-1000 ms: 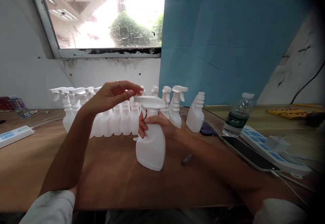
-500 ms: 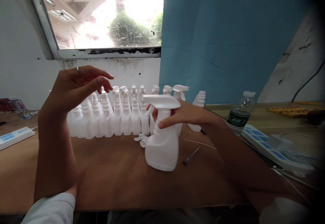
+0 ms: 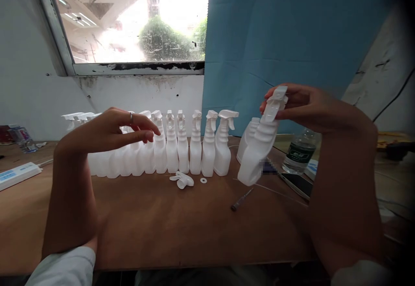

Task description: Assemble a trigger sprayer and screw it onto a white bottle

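My right hand (image 3: 301, 104) grips a white spray bottle (image 3: 257, 152) by its trigger head, tilted, at the right of the table. Just behind it stands a bottle without a spray head (image 3: 248, 137), partly covered. My left hand (image 3: 119, 130) hovers in front of the left part of a row of white spray bottles (image 3: 196, 152); its fingers are apart and nothing is in them. Before the row lie a loose trigger head (image 3: 183, 180) and a small white ring (image 3: 203, 180). A screwdriver (image 3: 240, 201) rests nearer to me.
On the right are a water bottle (image 3: 298, 154), a phone (image 3: 296, 184) and a power strip partly behind my arm. Another power strip (image 3: 19, 176) lies at the left, with a clear bottle (image 3: 24, 138) behind it. A window and a blue sheet (image 3: 275, 39) are at the back.
My right hand has carried the spray bottle from the middle to the right and turned it. The left hand has come down and slightly right. The ring and phone have come into sight.
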`<state>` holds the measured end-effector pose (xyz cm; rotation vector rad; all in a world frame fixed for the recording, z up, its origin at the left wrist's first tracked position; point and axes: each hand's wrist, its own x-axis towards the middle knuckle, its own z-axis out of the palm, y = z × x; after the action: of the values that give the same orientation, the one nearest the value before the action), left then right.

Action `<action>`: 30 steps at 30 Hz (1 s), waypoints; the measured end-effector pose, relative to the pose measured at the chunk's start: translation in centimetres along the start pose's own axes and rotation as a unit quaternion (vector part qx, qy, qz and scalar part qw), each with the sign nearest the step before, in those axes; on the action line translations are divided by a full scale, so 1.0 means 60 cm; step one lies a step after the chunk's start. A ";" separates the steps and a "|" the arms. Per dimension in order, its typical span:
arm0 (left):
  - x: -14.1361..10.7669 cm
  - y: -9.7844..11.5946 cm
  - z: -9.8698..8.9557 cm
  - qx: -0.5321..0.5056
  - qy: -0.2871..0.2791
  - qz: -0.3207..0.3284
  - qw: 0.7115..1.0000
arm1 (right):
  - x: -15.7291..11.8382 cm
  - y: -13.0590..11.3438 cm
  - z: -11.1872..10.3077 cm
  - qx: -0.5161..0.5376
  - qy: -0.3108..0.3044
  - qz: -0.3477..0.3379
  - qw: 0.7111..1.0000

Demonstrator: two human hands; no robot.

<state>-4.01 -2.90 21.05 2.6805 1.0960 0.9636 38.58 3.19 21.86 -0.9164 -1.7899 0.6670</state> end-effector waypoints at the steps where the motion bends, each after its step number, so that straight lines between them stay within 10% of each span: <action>1: 0.003 -0.003 0.003 0.012 -0.038 0.002 0.999 | 0.005 0.004 0.002 0.007 -0.002 0.000 1.000; 14: 0.048 -0.035 0.157 0.080 -0.338 -0.058 0.936 | 0.058 0.089 0.008 -0.094 -0.124 0.047 0.987; 21: -0.026 -0.109 0.259 0.121 -0.263 0.031 0.957 | 0.085 0.131 0.017 -0.047 -0.142 0.026 0.988; 30: -0.053 -0.121 0.315 0.107 -0.179 0.082 0.975 | 0.099 0.163 0.024 -0.040 -0.049 -0.012 0.998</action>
<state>0.97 3.14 2.14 2.9945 0.9611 0.3663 38.68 13.55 16.80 -0.9278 -1.9243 0.6369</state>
